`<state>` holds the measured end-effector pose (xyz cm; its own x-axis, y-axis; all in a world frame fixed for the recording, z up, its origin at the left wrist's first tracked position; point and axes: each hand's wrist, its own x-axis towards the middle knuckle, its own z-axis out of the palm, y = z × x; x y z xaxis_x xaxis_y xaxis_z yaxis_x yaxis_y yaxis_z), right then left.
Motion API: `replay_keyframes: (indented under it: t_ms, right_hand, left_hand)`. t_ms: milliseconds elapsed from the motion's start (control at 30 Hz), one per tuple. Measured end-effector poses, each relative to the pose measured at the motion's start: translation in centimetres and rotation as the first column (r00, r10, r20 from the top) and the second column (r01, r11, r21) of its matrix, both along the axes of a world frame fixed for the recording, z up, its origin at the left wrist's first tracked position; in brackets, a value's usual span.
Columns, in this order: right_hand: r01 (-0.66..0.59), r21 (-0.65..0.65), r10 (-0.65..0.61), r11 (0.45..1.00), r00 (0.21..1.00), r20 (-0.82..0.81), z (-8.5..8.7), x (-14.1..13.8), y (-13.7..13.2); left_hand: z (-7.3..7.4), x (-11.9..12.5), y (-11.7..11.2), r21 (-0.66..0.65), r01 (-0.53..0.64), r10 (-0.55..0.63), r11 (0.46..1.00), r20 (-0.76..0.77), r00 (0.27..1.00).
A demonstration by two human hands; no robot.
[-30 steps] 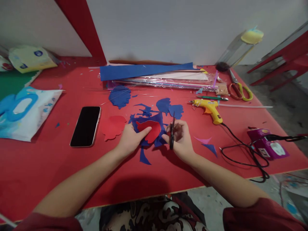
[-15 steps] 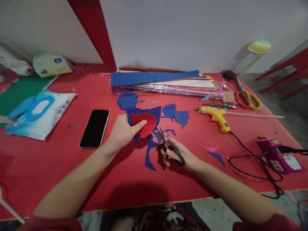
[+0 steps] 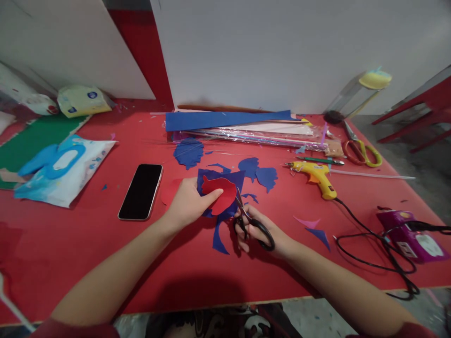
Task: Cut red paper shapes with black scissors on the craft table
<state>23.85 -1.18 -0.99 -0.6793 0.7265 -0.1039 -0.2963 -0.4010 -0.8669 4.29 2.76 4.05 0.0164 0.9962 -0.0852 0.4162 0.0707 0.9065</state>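
Observation:
My left hand (image 3: 188, 202) pinches a red paper cutout (image 3: 225, 190) flat against a sheet of blue paper (image 3: 207, 175), thumb on top. Black-handled scissors (image 3: 262, 234) are in my right hand (image 3: 259, 227), fingers through the loops. Their blades meet the right edge of the blue sheet beside the red shape; how far they are parted is hard to make out. Under and around the hands lie blue scraps (image 3: 220, 239). Further back are blue cut shapes with scalloped edges (image 3: 189, 152), two more of them (image 3: 266, 178) to the right.
A phone (image 3: 141, 191) and a wipes pack (image 3: 66, 169) lie to the left. Behind are blue strips (image 3: 225, 119) and wrapped sticks. On the right are a yellow glue gun (image 3: 317, 177), its cord, a purple power box (image 3: 410, 234), and red-and-yellow scissors (image 3: 369, 152).
My left hand has shifted slightly right and down with the red cutout and blue sheet. The scissor blades now meet the sheet's edge. The whole view has tilted a little.

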Motion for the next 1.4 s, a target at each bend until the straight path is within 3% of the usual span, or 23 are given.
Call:
replay_keyframes:
  t_ms: [133, 433, 733, 933, 1200, 1400]
  right_hand:
    - [-0.005, 0.018, 0.005, 1.000, 1.000, 0.009, -0.4, -0.1, 0.0]
    - [-0.032, 0.071, 0.032, 0.997, 0.999, -0.008, 0.0, -0.1, 0.1]
    - [0.021, 0.070, -0.022, 0.997, 0.999, 0.024, -0.4, -0.1, 0.1]
    - [0.036, 0.098, -0.038, 0.995, 0.999, 0.020, -0.5, 0.0, 0.1]
    - [0.060, 0.122, -0.066, 0.991, 0.997, 0.039, -0.2, 0.0, 0.1]
    - [0.077, 0.102, -0.079, 0.992, 0.997, 0.016, -1.5, 0.1, 0.0]
  left_hand:
    - [0.1, 0.3, -0.2, -0.040, 0.055, -0.054, 0.998, 0.012, 0.998]
    - [0.0, 0.3, -0.3, -0.049, 0.057, -0.052, 0.997, 0.096, 0.994]
    - [0.7, 0.7, -0.5, -0.014, 0.076, -0.076, 0.997, -0.030, 0.997]
    - [0.1, 0.6, -0.5, -0.008, 0.109, -0.108, 0.994, 0.034, 0.994]
    - [0.0, 1.3, -0.8, -0.064, 0.063, -0.058, 0.996, 0.085, 0.995]
    - [-0.9, 1.4, -1.1, -0.101, 0.050, -0.033, 0.994, 0.169, 0.985]
